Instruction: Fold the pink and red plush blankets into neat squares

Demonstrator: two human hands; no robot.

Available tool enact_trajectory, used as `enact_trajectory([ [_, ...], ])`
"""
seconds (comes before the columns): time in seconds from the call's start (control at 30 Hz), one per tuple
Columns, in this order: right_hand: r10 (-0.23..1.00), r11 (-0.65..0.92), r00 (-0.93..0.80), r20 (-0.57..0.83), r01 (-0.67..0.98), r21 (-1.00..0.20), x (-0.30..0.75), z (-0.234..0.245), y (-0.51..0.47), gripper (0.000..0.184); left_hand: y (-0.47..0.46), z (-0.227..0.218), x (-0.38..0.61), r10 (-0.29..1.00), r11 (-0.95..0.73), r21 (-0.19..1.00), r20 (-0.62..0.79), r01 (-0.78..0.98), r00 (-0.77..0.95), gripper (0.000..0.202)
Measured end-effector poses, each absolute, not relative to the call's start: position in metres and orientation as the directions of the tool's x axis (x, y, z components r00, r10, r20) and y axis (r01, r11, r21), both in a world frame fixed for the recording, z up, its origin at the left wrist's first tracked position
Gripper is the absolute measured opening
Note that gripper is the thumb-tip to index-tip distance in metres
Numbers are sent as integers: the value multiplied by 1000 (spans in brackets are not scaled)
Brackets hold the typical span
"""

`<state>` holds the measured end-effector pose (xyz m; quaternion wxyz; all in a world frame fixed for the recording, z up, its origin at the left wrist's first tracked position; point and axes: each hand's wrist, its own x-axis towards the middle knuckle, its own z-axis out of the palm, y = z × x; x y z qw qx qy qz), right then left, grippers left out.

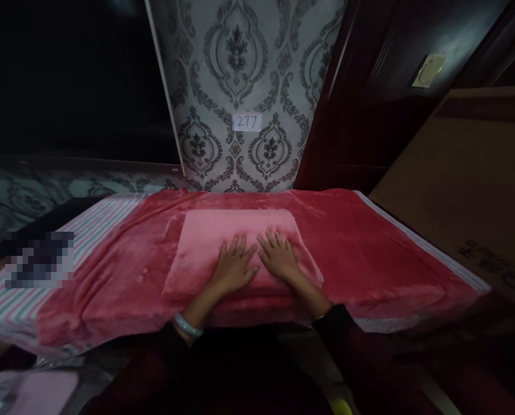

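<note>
A pink plush cushion cover or folded fleece (223, 225), roughly rectangular, lies flat in front of me; which of the two it is I cannot tell. My left hand (234, 266) rests palm down on its middle with the fingers spread. Just to the right, my right hand (278, 257) also presses flat on the pink piece, fingers apart. The hands are close together but do not touch. Beneath the piece spreads a red plush blanket (361, 248).
A striped cloth (106, 222) shows under the blanket at the left. Behind stand a dark television screen (76, 80) and a patterned wall with a paper label (247, 121). A large cardboard box (465, 190) is close on the right. At lower left is a pinkish seat-like object (37, 392).
</note>
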<state>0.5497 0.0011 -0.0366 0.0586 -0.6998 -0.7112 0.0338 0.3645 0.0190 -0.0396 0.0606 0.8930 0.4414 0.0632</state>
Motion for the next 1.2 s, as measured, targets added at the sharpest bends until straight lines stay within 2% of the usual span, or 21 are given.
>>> enact_trajectory([
  [0.1,996,53,-64,-63,985,-167,562,-13,13,57,27,-15,350,746,-617,234,-129,751,653,66],
  [0.17,999,50,-52,-9,982,-184,566,4,29,55,40,4,342,736,-608,242,-186,756,651,67],
  [0.33,980,-14,57,192,976,-218,562,25,79,51,97,34,340,893,-427,158,-77,890,443,62],
  [0.47,965,-107,147,218,977,-183,566,2,101,48,133,12,339,964,-266,93,44,959,263,62],
  [0.67,954,-91,132,271,983,-158,584,-38,107,46,148,-31,325,961,-260,74,117,963,251,64],
  [0.83,950,-86,133,283,981,-174,586,-43,111,46,148,-27,324,978,-168,71,140,983,157,64],
  [0.93,948,-89,138,288,980,-175,587,-45,112,46,149,-24,325,988,-116,81,109,990,107,66],
  [1.07,948,-102,148,282,980,-172,587,-47,114,47,149,-23,324,992,-123,109,54,986,118,67],
  [1.2,948,-101,146,282,980,-170,586,-47,113,47,146,-25,323,988,-141,117,86,983,132,67],
])
